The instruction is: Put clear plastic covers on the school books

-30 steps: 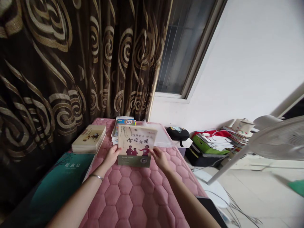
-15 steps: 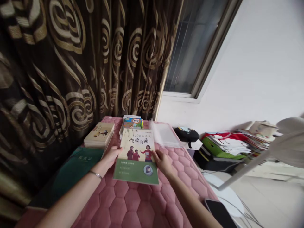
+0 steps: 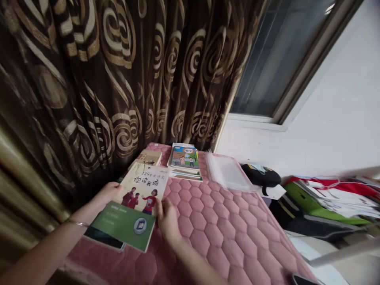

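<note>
Both of my hands hold a paperback book (image 3: 133, 206) with a cream top, Chinese title, pictured children and a green lower band. My left hand (image 3: 105, 194) grips its left edge, a thin bracelet on that wrist. My right hand (image 3: 168, 219) pinches its right edge. The book hovers flat over a dark teal book (image 3: 102, 239), which it mostly covers, at the left side of the pink quilted pad (image 3: 213, 221).
A beige book stack (image 3: 148, 157) and a pile of colourful schoolbooks (image 3: 184, 158) lie at the far end, beside a clear plastic folder (image 3: 227, 174). A brown swirl-patterned curtain (image 3: 118, 79) hangs behind. Right of the pad are a black case (image 3: 261, 176), piled papers (image 3: 332, 198) and a phone (image 3: 303, 280).
My hands have carried the cream and green book from the pad's middle leftward and toward me, over the teal book. The camera has swung left.
</note>
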`<state>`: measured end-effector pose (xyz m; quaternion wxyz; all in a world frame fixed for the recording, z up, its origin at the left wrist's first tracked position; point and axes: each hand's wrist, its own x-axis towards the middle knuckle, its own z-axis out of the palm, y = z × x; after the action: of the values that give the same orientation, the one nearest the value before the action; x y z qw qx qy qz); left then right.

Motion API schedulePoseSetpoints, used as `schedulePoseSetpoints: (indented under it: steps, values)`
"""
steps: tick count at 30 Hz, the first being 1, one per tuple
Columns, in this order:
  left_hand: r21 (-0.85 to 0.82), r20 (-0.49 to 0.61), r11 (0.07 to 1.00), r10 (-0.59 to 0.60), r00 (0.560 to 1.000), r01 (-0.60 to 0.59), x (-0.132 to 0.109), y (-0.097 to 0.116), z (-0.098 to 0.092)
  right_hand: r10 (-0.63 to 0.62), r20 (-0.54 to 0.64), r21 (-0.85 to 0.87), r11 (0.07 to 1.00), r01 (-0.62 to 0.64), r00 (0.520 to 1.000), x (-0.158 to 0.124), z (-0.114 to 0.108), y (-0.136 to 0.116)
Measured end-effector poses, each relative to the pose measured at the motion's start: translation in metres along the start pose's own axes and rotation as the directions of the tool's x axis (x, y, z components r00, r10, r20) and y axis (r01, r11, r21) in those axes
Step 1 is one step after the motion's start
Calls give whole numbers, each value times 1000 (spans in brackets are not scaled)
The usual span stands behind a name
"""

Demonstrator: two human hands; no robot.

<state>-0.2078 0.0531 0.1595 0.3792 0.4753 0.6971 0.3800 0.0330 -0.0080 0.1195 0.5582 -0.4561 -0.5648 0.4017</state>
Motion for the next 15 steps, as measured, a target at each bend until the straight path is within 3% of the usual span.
schedulePoseSetpoints:
  steps: [3, 7, 11, 15]
  values:
    - [187, -132, 982, 24, 991, 1, 12, -22, -27, 5, 31, -40, 999, -3, 1000, -1, 39, 8]
    - [314, -259, 948, 32, 965, 53, 23, -45, -48, -13, 44, -127, 992, 18, 999, 1, 73, 23]
    - [381, -309, 921, 42, 950, 83, 30, -60, -54, -5, 33, -199, 980, 11, 999, 1, 89, 38]
    - [431, -287, 900, 66, 956, 67, 34, -68, -51, 8, 5, -218, 976, -7, 1000, -2, 93, 53]
